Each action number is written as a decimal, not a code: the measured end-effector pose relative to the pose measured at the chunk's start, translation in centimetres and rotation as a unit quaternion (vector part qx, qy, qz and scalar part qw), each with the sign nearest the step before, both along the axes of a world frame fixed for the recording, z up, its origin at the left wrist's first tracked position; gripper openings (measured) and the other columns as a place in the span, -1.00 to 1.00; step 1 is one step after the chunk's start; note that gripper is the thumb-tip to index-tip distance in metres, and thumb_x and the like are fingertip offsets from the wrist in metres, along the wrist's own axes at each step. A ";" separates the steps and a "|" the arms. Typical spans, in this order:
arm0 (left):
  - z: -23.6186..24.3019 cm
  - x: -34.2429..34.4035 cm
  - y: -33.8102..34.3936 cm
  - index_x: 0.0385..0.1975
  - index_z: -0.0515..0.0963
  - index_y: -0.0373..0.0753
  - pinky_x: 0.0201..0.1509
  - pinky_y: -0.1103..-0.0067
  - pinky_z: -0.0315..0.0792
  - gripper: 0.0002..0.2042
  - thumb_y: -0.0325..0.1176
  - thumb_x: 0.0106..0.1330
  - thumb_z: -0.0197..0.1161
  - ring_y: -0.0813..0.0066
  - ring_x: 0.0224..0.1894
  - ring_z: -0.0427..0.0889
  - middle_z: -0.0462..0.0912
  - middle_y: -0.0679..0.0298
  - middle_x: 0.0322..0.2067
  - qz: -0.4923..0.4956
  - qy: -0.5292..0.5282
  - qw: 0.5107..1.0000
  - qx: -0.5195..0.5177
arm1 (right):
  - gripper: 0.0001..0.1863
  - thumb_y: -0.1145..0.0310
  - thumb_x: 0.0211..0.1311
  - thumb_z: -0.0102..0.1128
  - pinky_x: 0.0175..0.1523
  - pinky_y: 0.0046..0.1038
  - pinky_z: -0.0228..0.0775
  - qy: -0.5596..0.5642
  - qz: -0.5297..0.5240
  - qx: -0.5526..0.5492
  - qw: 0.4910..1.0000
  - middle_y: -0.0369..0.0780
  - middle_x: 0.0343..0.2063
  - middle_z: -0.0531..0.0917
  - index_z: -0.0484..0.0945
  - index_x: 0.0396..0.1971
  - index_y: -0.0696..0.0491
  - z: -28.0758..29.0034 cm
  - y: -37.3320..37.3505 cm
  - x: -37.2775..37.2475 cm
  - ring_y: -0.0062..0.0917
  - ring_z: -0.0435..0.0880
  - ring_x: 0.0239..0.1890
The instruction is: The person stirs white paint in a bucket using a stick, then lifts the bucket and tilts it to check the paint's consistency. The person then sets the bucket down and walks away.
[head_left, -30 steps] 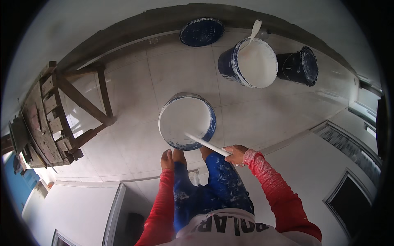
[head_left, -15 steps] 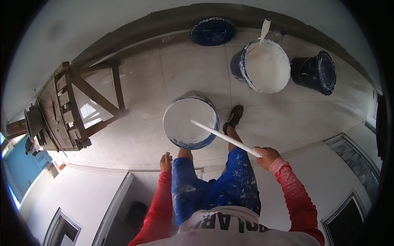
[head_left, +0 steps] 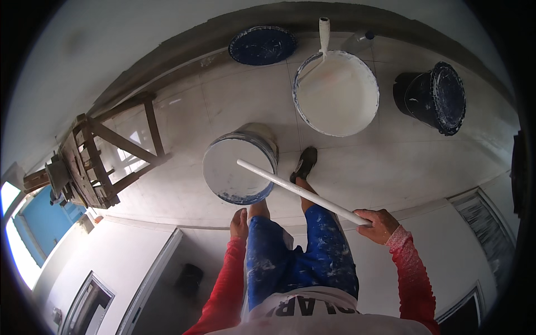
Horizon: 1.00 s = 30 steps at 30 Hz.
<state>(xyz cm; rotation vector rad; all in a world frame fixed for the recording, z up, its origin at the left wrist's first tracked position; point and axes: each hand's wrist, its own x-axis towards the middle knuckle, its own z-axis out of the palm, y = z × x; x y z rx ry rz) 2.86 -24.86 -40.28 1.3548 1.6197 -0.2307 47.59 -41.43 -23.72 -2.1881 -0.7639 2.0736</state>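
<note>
My right hand (head_left: 382, 226), out to the right, is wrapped round the near end of a long white stick (head_left: 304, 193). The stick slants up and left, its far end lying across the opening of a blue-rimmed bucket (head_left: 245, 199). Inside that bucket is a white coating or paint (head_left: 223, 176); whether the stick's tip touches it, I cannot tell. My left hand (head_left: 239, 224) hangs just below the bucket, apart from it, fingers curled in with nothing visible in them.
Beyond my foot stands a larger bucket (head_left: 296, 106) of white mix, a white-handled tool (head_left: 324, 36) leaning in it. A clear bottle (head_left: 357, 41) and a dark blue lid (head_left: 262, 46) are behind. A dark bucket (head_left: 413, 95) stands right, a wooden trestle (head_left: 125, 142) left.
My view has shifted, so the buckets sit differently in it. The stick remains in my right hand, over the near bucket. My left hand's fingers look more curled.
</note>
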 end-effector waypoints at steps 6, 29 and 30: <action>-0.5 0.8 -1.5 -0.03 0.57 -0.37 0.11 0.39 0.44 -0.54 -0.02 0.46 0.04 0.10 0.02 0.63 0.67 -0.07 -0.10 -0.007 0.024 1.000 0.010 | -0.47 0.41 -0.01 0.30 -0.17 -0.49 0.53 -0.043 -0.100 -0.052 0.993 -0.13 -0.29 0.71 0.57 0.07 0.13 9.5 -3.3 10.9 -0.53 0.67 -0.33; -8.4 3.0 -6.4 0.18 0.41 -0.26 0.11 0.30 0.44 -0.47 0.07 0.46 -0.04 0.11 0.02 0.61 0.62 -0.04 -0.04 0.238 -0.088 0.963 -0.090 | -0.62 0.31 0.21 0.13 0.06 -0.22 0.45 -0.437 0.271 0.151 0.844 -0.09 -0.18 0.59 0.51 0.03 0.08 -13.2 14.6 5.1 -0.19 0.59 -0.08; -8.8 4.0 -6.0 0.24 0.34 -0.21 0.11 0.26 0.44 -0.46 0.07 0.46 -0.05 0.09 0.02 0.61 0.59 -0.03 -0.01 0.324 -0.091 0.926 -0.172 | -0.58 0.29 0.22 0.13 0.06 -0.25 0.45 -0.406 0.207 0.200 0.868 -0.09 -0.19 0.59 0.50 0.07 0.09 -14.1 16.3 3.4 -0.20 0.60 -0.08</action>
